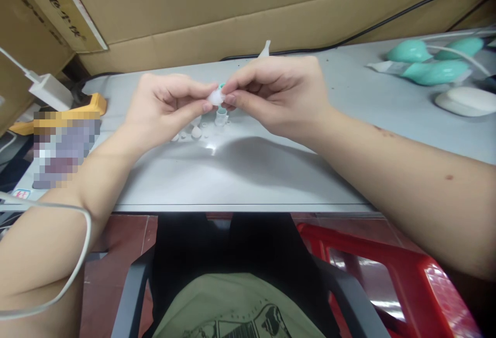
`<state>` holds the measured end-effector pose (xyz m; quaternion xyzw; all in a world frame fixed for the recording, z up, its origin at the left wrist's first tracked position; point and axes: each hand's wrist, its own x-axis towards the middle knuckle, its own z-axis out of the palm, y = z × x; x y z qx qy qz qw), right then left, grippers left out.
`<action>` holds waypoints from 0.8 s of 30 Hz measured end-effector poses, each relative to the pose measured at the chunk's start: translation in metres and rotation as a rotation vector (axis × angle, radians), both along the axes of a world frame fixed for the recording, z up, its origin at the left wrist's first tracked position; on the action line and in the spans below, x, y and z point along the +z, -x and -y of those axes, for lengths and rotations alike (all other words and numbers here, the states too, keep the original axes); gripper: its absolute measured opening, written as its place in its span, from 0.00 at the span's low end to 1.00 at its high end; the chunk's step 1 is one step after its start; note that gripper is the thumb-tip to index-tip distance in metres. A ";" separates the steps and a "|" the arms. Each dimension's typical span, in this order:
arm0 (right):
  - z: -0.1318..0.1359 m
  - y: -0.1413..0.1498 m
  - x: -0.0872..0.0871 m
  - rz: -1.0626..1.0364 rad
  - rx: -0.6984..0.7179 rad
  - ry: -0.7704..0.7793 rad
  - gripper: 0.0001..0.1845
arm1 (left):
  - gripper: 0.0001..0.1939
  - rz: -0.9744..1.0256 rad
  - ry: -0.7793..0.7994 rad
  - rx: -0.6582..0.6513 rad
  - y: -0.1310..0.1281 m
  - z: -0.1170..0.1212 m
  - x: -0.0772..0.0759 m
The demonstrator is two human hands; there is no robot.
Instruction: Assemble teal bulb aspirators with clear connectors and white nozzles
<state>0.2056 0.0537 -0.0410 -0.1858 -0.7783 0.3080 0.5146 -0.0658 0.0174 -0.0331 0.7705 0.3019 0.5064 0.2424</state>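
Observation:
Between both hands, above the grey table, is a small translucent white plastic piece (216, 97). My left hand (170, 103) pinches its left side with thumb and forefinger. The thumb and forefinger of my right hand (277, 92) close on its right side. Just below the fingertips a small clear cylindrical cup (221, 117) stands on the table. Several small white parts lie to its left, among them a drop-shaped piece (196, 132). A bit of teal shows behind the fingers, mostly hidden. A white pointed tip (265, 49) sticks up behind my right hand.
Teal rounded objects (436, 72) and a white rounded object (465, 101) lie at the right of the grey table (248, 183). A white charger (50, 91) and a yellow object (96, 104) are at left. Cardboard (232, 7) walls the back. A red stool (372, 250) stands below right.

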 end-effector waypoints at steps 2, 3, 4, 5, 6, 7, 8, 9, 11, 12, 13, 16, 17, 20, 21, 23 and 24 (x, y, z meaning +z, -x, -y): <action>0.002 -0.002 0.000 0.024 -0.020 0.074 0.05 | 0.17 -0.010 -0.020 -0.007 0.000 -0.002 -0.002; 0.004 -0.002 0.000 0.028 -0.028 0.107 0.05 | 0.16 -0.009 -0.022 -0.008 0.001 -0.002 -0.003; 0.005 -0.002 0.000 0.025 -0.038 0.131 0.05 | 0.16 -0.010 -0.018 -0.006 0.001 -0.003 -0.004; 0.006 -0.002 0.000 0.020 -0.047 0.146 0.06 | 0.16 -0.014 -0.007 -0.001 0.000 -0.003 -0.005; 0.006 -0.001 0.000 0.018 -0.052 0.155 0.07 | 0.17 -0.015 0.005 0.005 0.000 -0.004 -0.006; 0.007 0.000 0.000 0.010 -0.055 0.158 0.08 | 0.18 -0.017 0.018 0.009 0.000 -0.004 -0.006; 0.006 0.002 -0.001 0.007 -0.046 0.164 0.08 | 0.19 -0.017 0.033 0.011 0.000 -0.004 -0.006; 0.006 0.003 -0.001 -0.004 -0.028 0.174 0.08 | 0.20 -0.013 0.040 0.008 -0.001 -0.004 -0.006; 0.004 0.005 -0.002 -0.052 0.032 0.208 0.09 | 0.20 -0.003 0.046 0.002 -0.002 -0.003 -0.005; 0.002 0.006 -0.002 -0.075 0.072 0.237 0.10 | 0.20 0.001 0.043 0.000 -0.002 -0.003 -0.005; 0.001 0.007 -0.001 -0.095 0.116 0.274 0.11 | 0.21 0.003 0.036 -0.005 -0.002 -0.002 -0.004; -0.004 0.007 0.002 -0.107 0.245 0.412 0.15 | 0.21 -0.011 -0.003 -0.011 -0.001 -0.002 -0.003; -0.005 0.007 0.004 -0.094 0.279 0.464 0.18 | 0.20 -0.028 -0.021 -0.008 -0.001 -0.001 -0.003; -0.006 0.006 0.006 -0.062 0.335 0.598 0.23 | 0.22 -0.103 -0.063 0.021 0.002 0.000 -0.002; -0.006 0.006 0.007 -0.066 0.339 0.623 0.24 | 0.24 -0.125 -0.071 0.035 0.003 0.000 -0.002; -0.006 0.006 0.007 -0.079 0.339 0.644 0.23 | 0.27 -0.164 -0.085 0.052 0.004 0.000 0.000; -0.006 0.006 0.006 -0.077 0.340 0.646 0.22 | 0.27 -0.184 -0.095 0.050 0.005 0.000 0.000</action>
